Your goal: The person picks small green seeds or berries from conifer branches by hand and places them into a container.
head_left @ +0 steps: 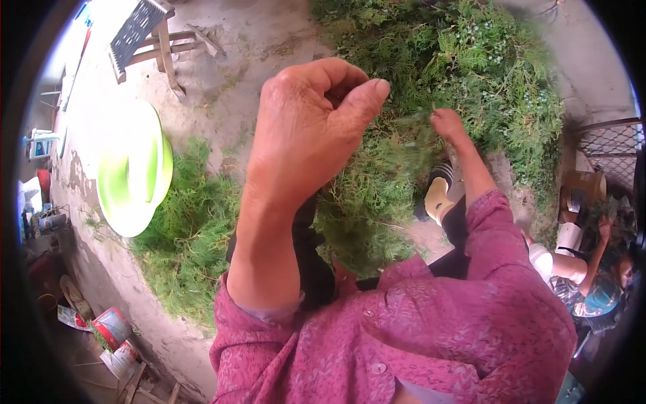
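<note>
Two hands, left grip [313,128] pinched shut (contents hidden), right grip [447,125] clasping green sprigs [409,145], one green basin [134,168]

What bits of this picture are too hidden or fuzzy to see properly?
- Head view: anything pinched in the left hand is hidden behind its own curled fingers.
- Head view: the right hand is small, and the green sprigs beside it are blurred, so its grip is unclear.
- Head view: the other person is cut off by the dark lens edge.
- Head view: the tins are too small for their labels to be read.
</note>
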`<state>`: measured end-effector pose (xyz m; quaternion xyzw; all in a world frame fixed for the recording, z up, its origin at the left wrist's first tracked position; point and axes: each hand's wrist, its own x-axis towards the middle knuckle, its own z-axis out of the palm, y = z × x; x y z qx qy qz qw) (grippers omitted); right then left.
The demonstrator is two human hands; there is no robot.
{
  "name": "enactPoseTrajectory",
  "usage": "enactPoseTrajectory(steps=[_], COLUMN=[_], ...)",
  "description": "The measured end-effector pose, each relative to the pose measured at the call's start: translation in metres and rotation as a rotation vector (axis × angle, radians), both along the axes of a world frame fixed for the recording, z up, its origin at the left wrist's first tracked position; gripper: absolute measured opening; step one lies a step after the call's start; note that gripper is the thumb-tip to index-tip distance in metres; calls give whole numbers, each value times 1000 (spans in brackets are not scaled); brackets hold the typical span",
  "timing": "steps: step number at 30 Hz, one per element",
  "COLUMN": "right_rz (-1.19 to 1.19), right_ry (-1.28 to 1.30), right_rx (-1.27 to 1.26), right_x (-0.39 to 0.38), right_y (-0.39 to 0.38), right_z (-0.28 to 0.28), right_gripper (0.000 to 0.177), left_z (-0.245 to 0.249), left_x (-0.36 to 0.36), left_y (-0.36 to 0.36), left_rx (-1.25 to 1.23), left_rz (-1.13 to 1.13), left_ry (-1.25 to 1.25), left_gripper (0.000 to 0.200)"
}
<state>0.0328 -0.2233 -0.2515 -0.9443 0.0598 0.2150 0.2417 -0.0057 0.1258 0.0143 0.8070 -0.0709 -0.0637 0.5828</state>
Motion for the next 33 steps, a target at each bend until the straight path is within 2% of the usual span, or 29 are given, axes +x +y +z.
enactPoseTrajectory(steps=[2, 3, 5, 7, 9, 11, 12, 14, 15, 17, 21, 22, 23, 25, 26, 28, 29, 31, 32, 33], right_rz=[-124, -122, -203, -449, -436, -414, -411, -425, -417, -341, -153, -58, -62, -144, -148, -231, -232, -404, -396, -400], right_ry=[-319, -329, -198, 9, 132, 50, 58, 258, 264, 365, 255, 168, 159, 58, 48, 150, 135, 347, 321, 294], right_rx=[-336, -338, -52, 394, 440, 617, 627, 98, 107, -127, -147, -108, -117, 176, 162, 730, 712, 842, 866, 850], right_x=[2, 8, 20, 24, 29, 25, 32, 46, 50, 54, 65, 64, 61, 41, 32, 16, 11, 1, -6, -13], right_y=[-10, -7, 9, 43, 85, 118, 139, 175, 182, 193, 170, 161, 150, 136, 127, 110, 104, 92, 86, 79], right_z=[1, 5, 6, -19, -62, -115, -118, -124, -125, -128, -147, -142, -136, -73, -47, 4, 27, 72, 94, 115], right_gripper=[29, 29, 22, 15, 22, 23, 23, 23, 23, 25, 28, 29, 29, 21, 21, 15, 15, 15, 6, 6], left_z=[2, 3, 3, 4, 2, -1, -3, -4, -5, -6, -8, -8, -8, -3, 0, 7, 8, 9, 8, 6], left_x=[-2, -3, -3, -1, 0, 2, 2, 4, 5, 7, 10, 10, 9, 7, 6, 3, 1, -2, -3, -3], left_y=[2, 2, 4, 8, 11, 13, 13, 13, 13, 13, 12, 11, 11, 11, 10, 8, 6, 2, 1, -1], left_rx=[-1, -19, -32, -17, -34, -48, -69, -87, -76, -60, -122, -131, -115, -115, -43, 7, 20, 7, 2, -4], left_rz=[17, 28, 42, 52, 63, 74, 81, 91, 98, 83, 94, 90, 91, 91, 72, 51, 50, 41, 33, 25], left_ry=[-9, -5, 0, -41, -28, -9, -3, 21, 24, 15, 9, 4, -24, -61, -60, -69, -86, -118, -110, -106], left_gripper=[26, 26, 26, 26, 25, 24, 22, 18, 18, 17, 16, 16, 17, 18, 19, 21, 21, 22, 21, 21])
